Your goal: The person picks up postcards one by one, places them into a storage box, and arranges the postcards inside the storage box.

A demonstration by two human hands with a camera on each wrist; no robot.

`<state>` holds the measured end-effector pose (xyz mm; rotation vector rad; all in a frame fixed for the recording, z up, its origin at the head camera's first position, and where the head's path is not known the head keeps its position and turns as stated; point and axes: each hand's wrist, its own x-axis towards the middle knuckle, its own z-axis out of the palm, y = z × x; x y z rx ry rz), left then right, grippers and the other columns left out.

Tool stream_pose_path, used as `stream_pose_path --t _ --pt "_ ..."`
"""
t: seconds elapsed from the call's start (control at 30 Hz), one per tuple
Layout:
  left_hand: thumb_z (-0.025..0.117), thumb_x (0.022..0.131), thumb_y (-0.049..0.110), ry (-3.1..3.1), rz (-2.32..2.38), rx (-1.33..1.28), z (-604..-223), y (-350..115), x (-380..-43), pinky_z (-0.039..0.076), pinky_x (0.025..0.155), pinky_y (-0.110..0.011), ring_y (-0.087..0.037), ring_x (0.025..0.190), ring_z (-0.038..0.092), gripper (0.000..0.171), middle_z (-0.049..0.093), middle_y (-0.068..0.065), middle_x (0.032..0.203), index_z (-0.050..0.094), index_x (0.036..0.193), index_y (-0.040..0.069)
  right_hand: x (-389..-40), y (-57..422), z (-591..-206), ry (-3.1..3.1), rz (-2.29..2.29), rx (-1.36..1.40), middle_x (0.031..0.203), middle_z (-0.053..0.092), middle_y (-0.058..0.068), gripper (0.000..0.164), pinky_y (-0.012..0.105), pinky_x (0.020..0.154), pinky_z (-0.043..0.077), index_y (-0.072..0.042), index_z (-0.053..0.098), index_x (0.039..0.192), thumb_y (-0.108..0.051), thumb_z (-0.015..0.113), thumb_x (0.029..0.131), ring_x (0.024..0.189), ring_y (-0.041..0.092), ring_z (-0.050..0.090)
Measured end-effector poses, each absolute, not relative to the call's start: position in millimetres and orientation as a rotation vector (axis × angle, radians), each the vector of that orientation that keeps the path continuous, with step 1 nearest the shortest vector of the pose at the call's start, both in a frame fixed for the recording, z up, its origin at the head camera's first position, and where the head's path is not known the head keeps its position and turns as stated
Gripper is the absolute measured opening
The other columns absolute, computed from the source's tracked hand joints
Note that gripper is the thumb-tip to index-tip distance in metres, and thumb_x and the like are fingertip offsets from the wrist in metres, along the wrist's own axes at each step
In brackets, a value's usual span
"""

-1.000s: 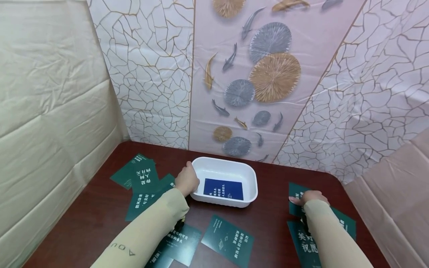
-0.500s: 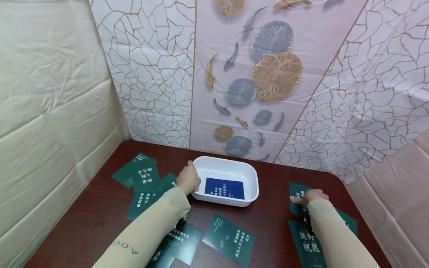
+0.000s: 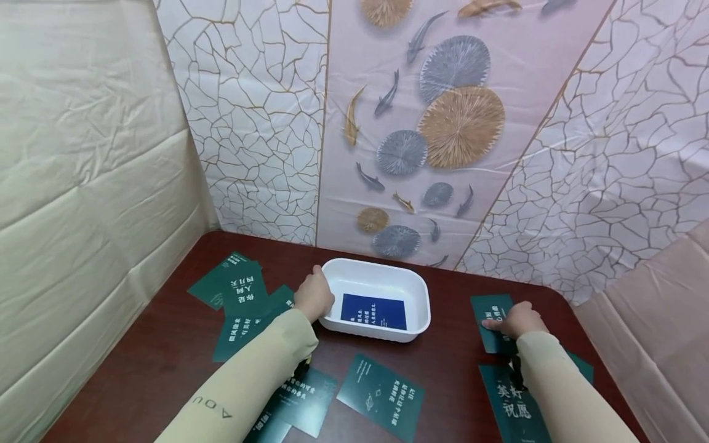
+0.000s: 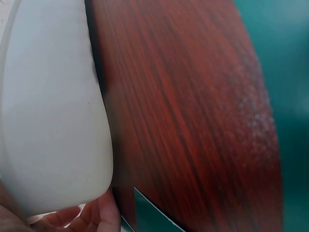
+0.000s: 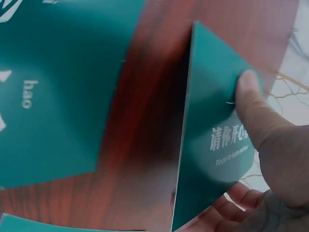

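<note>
1. The lower card (image 3: 512, 409) lay toward 6 o'clock from the right hand (image 3: 523, 323)
2. The right hand, the nearer one, pinched the held card (image 3: 495, 339), thumb on its face, fingers behind; the card stuck out toward 9 o'clock, long axis roughly 11 to 5
3. The tray (image 3: 422, 317) lay well apart, toward 9 o'clock from those fingers
4. The left hand (image 3: 314, 296) gripped the tray's 9 o'clock end
</note>
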<state>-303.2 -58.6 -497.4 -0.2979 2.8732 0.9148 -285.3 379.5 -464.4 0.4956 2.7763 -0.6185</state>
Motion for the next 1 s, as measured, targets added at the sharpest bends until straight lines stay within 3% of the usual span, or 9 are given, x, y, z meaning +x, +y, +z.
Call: stream_pose_path --t 0.07,0.13,0.27,0.43,0.57,0.73,1.0 --pt "0.067 0.087 0.013 2.866 0.917 -0.294 -498 -58 -303 0.052 0.080 -0.050 -0.031 0.099 0.062 0.070 0.058 -0.020 0.118 0.028 0.143 -0.001 -285 380 -460 2.761 -0.615 0.453 0.115 0.041 0.044 0.118 0.058 0.075 0.050 0.024 0.009 0.137 -0.053 0.076 0.077 0.092 0.046 0.050" --pt "0.067 0.087 0.013 2.862 0.915 -0.294 -498 -58 -303 0.052 0.080 -0.050 -0.031 0.099 0.062 0.070 0.058 -0.020 0.118 0.028 0.143 -0.001 -285 380 -456 2.773 -0.604 0.419 0.112 0.046 0.042 0.108 0.055 0.072 0.052 0.023 0.018 0.136 -0.049 0.075 0.080 0.088 0.043 0.053" --pt "0.068 0.087 0.013 2.867 0.914 -0.312 -496 -58 -304 0.052 0.078 -0.050 -0.031 0.097 0.062 0.071 0.058 -0.020 0.117 0.028 0.143 0.000 -286 380 -452 2.845 -0.599 0.331 0.094 0.057 0.030 0.066 0.042 0.060 0.053 0.019 0.046 0.112 -0.036 0.072 0.087 0.076 0.033 0.058" --pt "0.067 0.087 0.013 2.865 0.911 -0.307 -496 -58 -304 0.052 0.078 -0.050 -0.031 0.097 0.062 0.072 0.058 -0.020 0.117 0.027 0.144 -0.001 -287 377 -445 2.898 -0.629 0.213 0.091 0.057 0.024 0.035 0.035 0.057 0.050 0.015 0.048 0.112 -0.016 0.056 0.097 0.074 0.028 0.056" --pt "0.067 0.086 0.013 2.871 0.899 -0.308 -498 -59 -304 0.052 0.078 -0.050 -0.030 0.096 0.063 0.072 0.058 -0.020 0.117 0.027 0.144 -0.001 -289 370 -436 2.949 -0.657 0.098 0.100 0.056 0.028 0.030 0.042 0.065 0.050 0.013 0.046 0.120 -0.009 0.045 0.099 0.082 0.033 0.057" --pt "0.068 0.086 0.012 2.867 0.902 -0.307 -498 -59 -304 0.053 0.076 -0.050 -0.030 0.093 0.063 0.071 0.059 -0.020 0.114 0.028 0.143 -0.001 -296 362 -426 3.053 -0.662 -0.003 0.118 0.051 0.035 0.033 0.054 0.078 0.047 0.013 0.044 0.127 -0.007 0.043 0.101 0.100 0.043 0.054" --pt "0.068 0.086 0.013 2.859 0.904 -0.306 -496 -59 -304 0.053 0.076 -0.051 -0.031 0.094 0.063 0.072 0.058 -0.021 0.116 0.027 0.144 -0.001 -299 336 -400 3.155 -0.736 -0.119 0.104 0.059 0.027 0.030 0.041 0.062 0.050 0.006 0.048 0.127 -0.010 0.045 0.102 0.082 0.032 0.060"
